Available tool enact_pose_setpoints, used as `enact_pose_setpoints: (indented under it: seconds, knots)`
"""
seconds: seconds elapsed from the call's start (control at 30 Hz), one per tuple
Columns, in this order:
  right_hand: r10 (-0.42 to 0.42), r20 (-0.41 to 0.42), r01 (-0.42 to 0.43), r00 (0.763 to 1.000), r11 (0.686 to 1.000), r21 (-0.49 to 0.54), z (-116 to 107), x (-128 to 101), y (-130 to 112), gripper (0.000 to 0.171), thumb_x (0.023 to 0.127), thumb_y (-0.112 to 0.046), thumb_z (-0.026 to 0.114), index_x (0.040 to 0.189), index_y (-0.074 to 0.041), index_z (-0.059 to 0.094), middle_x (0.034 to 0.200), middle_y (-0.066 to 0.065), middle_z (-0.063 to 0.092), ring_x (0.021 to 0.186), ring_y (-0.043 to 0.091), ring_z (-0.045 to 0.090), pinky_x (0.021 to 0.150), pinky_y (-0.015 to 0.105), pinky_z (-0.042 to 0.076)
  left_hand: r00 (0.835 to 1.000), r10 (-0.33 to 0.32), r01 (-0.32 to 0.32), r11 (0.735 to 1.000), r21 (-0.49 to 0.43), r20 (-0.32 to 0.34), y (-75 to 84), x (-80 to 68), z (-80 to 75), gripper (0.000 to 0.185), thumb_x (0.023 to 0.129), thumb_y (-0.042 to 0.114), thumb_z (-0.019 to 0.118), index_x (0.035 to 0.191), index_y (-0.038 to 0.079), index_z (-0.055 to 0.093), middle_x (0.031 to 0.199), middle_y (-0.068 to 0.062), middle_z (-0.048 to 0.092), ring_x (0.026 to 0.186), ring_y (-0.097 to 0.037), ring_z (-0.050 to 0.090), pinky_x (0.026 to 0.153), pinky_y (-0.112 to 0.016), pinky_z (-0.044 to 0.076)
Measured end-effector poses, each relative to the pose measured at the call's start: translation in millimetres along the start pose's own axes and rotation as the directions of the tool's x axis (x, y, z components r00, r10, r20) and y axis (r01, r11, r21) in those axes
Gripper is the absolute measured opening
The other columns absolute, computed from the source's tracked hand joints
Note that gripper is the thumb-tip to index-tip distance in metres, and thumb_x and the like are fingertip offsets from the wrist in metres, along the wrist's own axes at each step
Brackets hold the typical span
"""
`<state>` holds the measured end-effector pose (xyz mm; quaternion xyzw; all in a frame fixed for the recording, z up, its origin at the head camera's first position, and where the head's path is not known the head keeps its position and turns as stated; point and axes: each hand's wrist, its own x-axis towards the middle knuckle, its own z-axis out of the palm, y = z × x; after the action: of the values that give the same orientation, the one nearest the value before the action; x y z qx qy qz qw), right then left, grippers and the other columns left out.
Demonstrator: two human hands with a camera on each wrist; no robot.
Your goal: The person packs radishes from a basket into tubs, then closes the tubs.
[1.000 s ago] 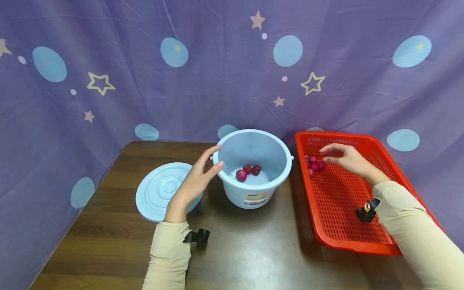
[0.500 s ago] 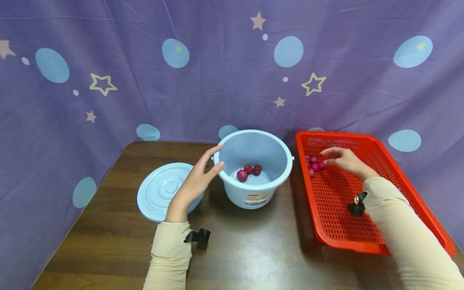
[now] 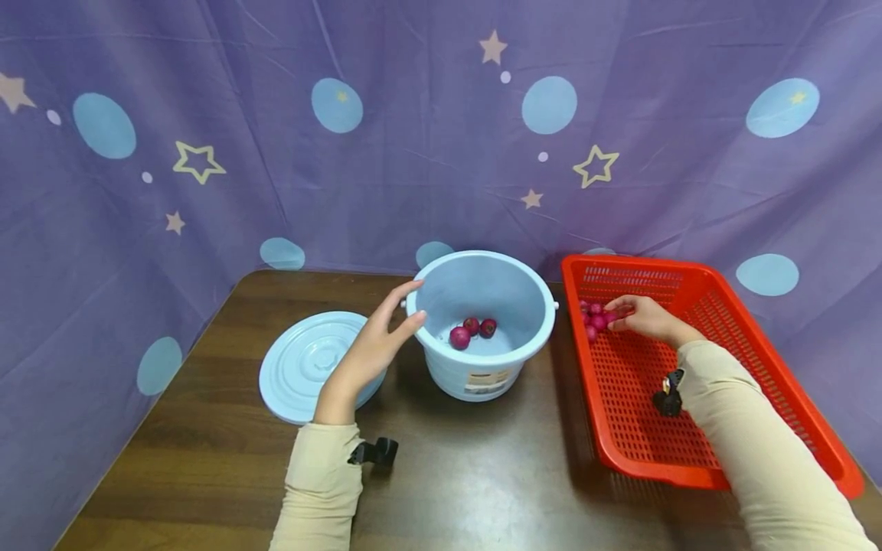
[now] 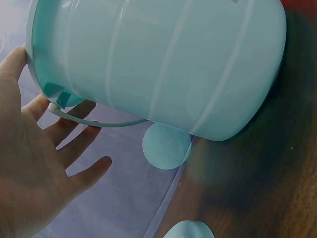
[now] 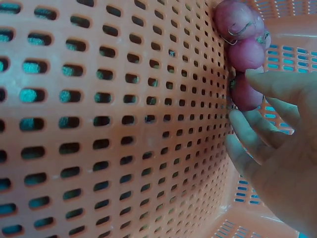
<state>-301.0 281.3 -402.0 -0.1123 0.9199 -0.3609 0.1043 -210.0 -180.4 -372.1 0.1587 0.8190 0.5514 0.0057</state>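
Right hand (image 3: 644,317) is way nearer the radishes (image 3: 596,316) in the far-left corner of the red basket (image 3: 696,428). Its fingers (image 5: 257,129) curl onto 1 radish (image 5: 244,92), which sits right at the fingertips, pinched I think. Left hand (image 3: 372,348) rests flat against the bucket (image 3: 482,367) rim, fingers straight. 3 radishes (image 3: 472,330) lie inside the bucket.

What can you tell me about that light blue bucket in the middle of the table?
The bucket is pale blue, smooth plastic by the look of it, round, standing upright and open on the brown table. A thin handle hangs at its side and a small label sits low on its front. Three red radishes lie on its bottom. The left hand rests against its rim with straight fingers. Its lid lies flat to the left.
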Motion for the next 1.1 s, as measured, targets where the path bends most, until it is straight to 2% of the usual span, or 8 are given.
enact_pose_setpoints:
  seconds: [0.13,0.33,0.5,0.63,0.73,0.9,1.1]
  knots:
    - [0.023,0.017,-0.023,1.0,1.0,-0.014,-2.5,-1.5,-1.5,0.037,0.087,-0.004,0.072,0.114,0.016,0.057,0.099,0.023,0.068,0.085,0.015,0.058,0.069,0.023,0.046,1.0,-0.018,0.018,1.0,-0.007,0.013,7.7,-0.1,-0.2,0.055,0.102,0.039,0.054,0.153,0.033,0.034,0.159,0.003,0.028,0.144,-0.022,0.026,0.112,-0.059,0.024]
    - [0.034,0.032,-0.033,0.999,0.999,-0.029,-5.9,-5.2,0.1,0.036,0.087,-0.005,0.071,0.112,0.016,0.057,0.09,0.014,0.065,0.077,0.013,0.051,0.067,0.025,0.043,0.999,-0.026,0.026,1.0,-0.006,0.037,37.6,-8.4,-1.1,0.057,0.103,0.032,0.053,0.155,0.02,0.033,0.16,-0.005,0.027,0.144,-0.028,0.025,0.113,-0.059,0.024]
    - [0.06,0.042,-0.059,0.997,0.998,-0.021,-7.9,-9.6,-2.3,0.036,0.088,-0.005,0.07,0.114,0.015,0.055,0.093,0.014,0.063,0.077,0.013,0.052,0.067,0.027,0.047,0.999,-0.031,0.03,0.999,0.009,0.039,44.8,-11.9,-1.6,0.056,0.103,0.033,0.052,0.155,0.019,0.033,0.16,-0.005,0.027,0.145,-0.027,0.024,0.113,-0.059,0.022]
    - [0.066,0.035,-0.064,0.997,0.997,-0.039,-11.9,-15.7,-8.2,0.035,0.09,-0.007,0.068,0.115,0.013,0.054,0.1,0.018,0.061,0.08,0.017,0.055,0.069,0.032,0.05,0.999,-0.037,0.036,0.999,0.008,0.041,43.4,-13.0,-1.6,0.057,0.103,0.033,0.052,0.155,0.019,0.033,0.16,-0.005,0.026,0.146,-0.027,0.023,0.113,-0.06,0.022]
    - [0.051,0.032,-0.049,0.998,0.997,-0.062,-14.9,-21.0,-13.7,0.035,0.091,-0.009,0.068,0.115,0.011,0.055,0.105,0.02,0.061,0.085,0.019,0.056,0.072,0.034,0.05,0.998,-0.04,0.039,0.999,0.006,0.04,29.4,-9.7,-0.7,0.057,0.103,0.033,0.053,0.155,0.021,0.032,0.16,-0.004,0.026,0.146,-0.027,0.022,0.114,-0.06,0.021]
    - [-0.001,0.025,0.003,1.0,0.996,-0.086,-21.3,-25.4,-25.2,0.033,0.092,-0.009,0.067,0.116,0.009,0.056,0.105,0.018,0.064,0.092,0.021,0.059,0.077,0.033,0.049,1.0,-0.024,0.024,1.0,0.004,0.02,4.8,-2.6,0.9,0.056,0.102,0.039,0.054,0.154,0.033,0.033,0.16,0.003,0.026,0.145,-0.023,0.023,0.114,-0.059,0.021]
    - [-0.064,-0.005,0.063,0.998,0.993,-0.097,-26.5,-27.4,-42.7,0.029,0.093,-0.008,0.066,0.116,0.007,0.057,0.104,0.015,0.066,0.093,0.02,0.059,0.078,0.029,0.048,1.0,-0.006,0.006,1.0,0.014,-0.001,1.4,-2.4,-0.1,0.054,0.101,0.045,0.053,0.151,0.04,0.034,0.158,0.006,0.028,0.144,-0.021,0.026,0.112,-0.059,0.024]
